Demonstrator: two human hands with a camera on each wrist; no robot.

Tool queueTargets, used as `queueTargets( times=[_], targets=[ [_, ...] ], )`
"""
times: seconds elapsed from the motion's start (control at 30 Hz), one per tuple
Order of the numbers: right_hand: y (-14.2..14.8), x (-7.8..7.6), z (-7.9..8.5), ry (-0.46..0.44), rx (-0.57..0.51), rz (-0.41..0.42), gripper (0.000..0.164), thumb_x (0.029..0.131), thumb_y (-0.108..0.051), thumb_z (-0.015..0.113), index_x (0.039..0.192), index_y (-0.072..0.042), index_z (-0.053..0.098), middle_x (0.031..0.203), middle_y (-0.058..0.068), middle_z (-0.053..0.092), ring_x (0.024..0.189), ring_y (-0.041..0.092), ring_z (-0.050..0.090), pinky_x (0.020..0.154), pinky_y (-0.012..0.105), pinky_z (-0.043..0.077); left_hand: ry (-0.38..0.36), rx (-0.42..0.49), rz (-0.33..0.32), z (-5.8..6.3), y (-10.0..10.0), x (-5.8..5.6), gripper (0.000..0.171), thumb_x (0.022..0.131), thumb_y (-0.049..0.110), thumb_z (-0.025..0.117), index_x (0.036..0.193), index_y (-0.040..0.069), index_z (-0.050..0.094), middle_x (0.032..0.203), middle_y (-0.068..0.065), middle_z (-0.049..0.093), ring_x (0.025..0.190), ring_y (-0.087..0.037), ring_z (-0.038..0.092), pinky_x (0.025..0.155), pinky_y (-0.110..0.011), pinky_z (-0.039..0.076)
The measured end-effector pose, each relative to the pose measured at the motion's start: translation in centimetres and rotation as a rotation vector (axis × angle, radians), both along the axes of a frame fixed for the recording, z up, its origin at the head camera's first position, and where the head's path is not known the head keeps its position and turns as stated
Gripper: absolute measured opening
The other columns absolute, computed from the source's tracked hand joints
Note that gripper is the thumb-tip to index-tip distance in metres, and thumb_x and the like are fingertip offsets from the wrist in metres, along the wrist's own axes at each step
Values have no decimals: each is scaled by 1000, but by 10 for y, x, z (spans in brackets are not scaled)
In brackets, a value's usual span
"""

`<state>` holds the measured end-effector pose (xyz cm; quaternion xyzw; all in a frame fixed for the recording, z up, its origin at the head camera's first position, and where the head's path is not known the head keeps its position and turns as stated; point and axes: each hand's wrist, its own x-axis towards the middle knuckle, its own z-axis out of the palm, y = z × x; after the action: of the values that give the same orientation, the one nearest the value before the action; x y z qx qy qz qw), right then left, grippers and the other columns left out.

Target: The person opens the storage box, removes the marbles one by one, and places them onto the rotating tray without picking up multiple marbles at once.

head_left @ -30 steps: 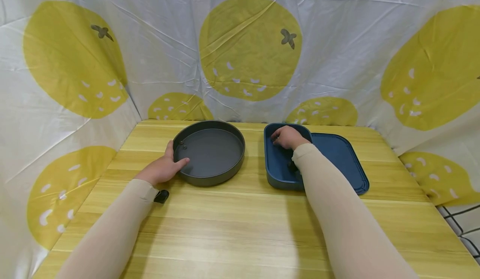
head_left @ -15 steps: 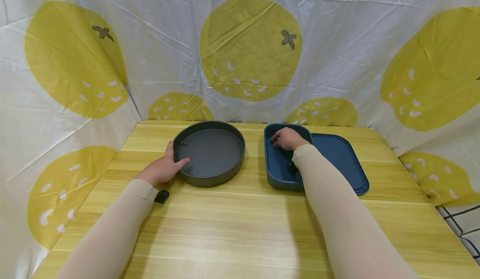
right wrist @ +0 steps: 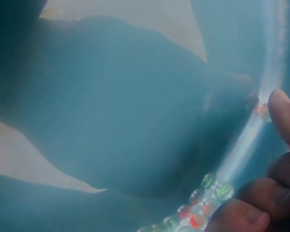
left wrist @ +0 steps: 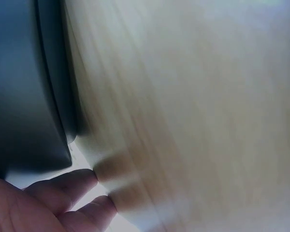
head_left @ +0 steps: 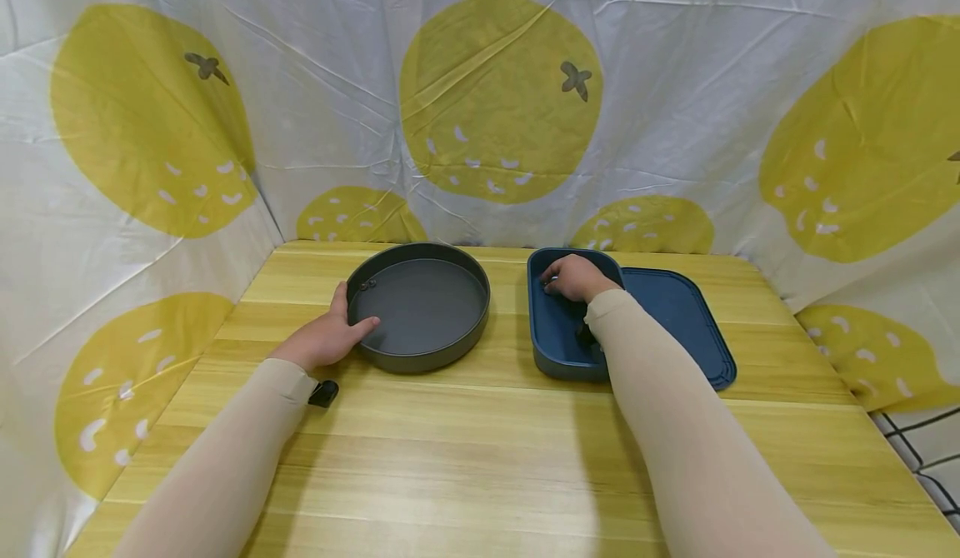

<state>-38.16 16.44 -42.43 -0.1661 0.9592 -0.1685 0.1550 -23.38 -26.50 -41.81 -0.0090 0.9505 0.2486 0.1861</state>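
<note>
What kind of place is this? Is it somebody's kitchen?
I can't be sure, but it looks more like a little curtained-off work spot: a wooden table with fruit-patterned cloth around it, a round pan and a blue box of marbles.

- Head view: bright, evenly lit, sharp on the pan (head_left: 423,300) and the blue container (head_left: 555,325).
- Light source: I judge it overhead; soft shadows fall on the table (head_left: 450,425) beside both sleeves (head_left: 217,458).
- Glare: pale patch at the table's near middle; faint sheen along folds of the curtain (head_left: 322,83).
- Distortion: wide-angle stretch toward the left and right edges.
- Left wrist view: wood grain smeared, washed out; pan dark; background behind the fingers (left wrist: 63,188) nearly white.
- Right wrist view: hazy, low contrast, blue-green cast; white streak inside the container; marbles (right wrist: 224,190) moderately distinct.
</note>
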Motion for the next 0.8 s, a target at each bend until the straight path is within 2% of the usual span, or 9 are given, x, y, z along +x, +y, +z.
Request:
queueTargets(
  times=[0.57,0.8],
  targets=[
    [2,4,1,28,-33,-13,30,104,-16,66,131,-5,74,138,17,69,129,35,63,113,50,48,9,5,-4,-3,-1,-2,110,106,68,40,162,3,-29,171,-35,11,147,-53,43,118,-65,38],
    [4,7,3,11,-90,-49,30,104,-16,67,131,-7,75,137,15,71,126,34,65,109,49,52,6,-7,-11,-3,-2,0,112,105,71,38,161,2,-30,170,-36,10,146,-54,43,117,-65,39]
  ],
)
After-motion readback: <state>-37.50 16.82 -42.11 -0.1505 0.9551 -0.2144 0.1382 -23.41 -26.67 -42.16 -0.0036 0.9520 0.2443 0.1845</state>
